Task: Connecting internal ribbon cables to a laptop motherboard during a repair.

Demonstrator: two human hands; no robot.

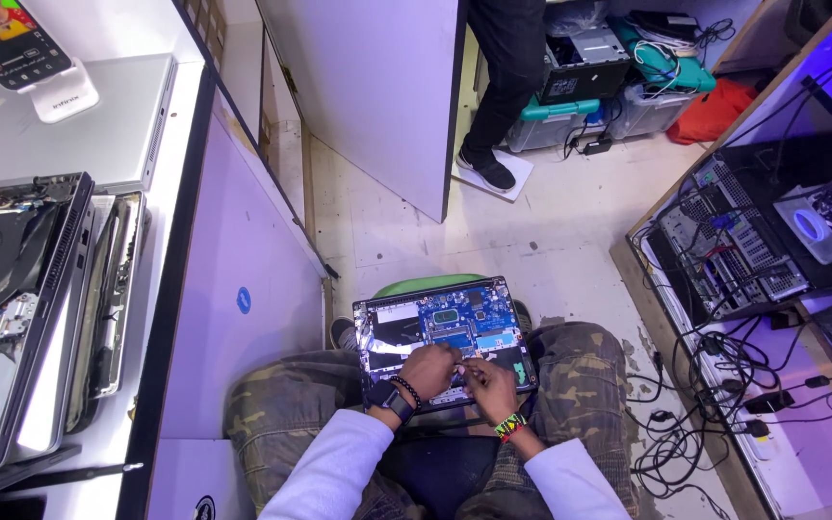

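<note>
Both hands, left hand (428,371) and right hand (490,385), pinch at parts inside opened laptop (440,332); laptop rests across lap, steadied on knees; what fingers grip is probably a small part, too tiny to tell.

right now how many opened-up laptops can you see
2. One opened laptop lies on the person's lap under the left hand and right hand. Another opened laptop sits on the white bench at left. Others may be hidden among the stacked parts there.
</note>
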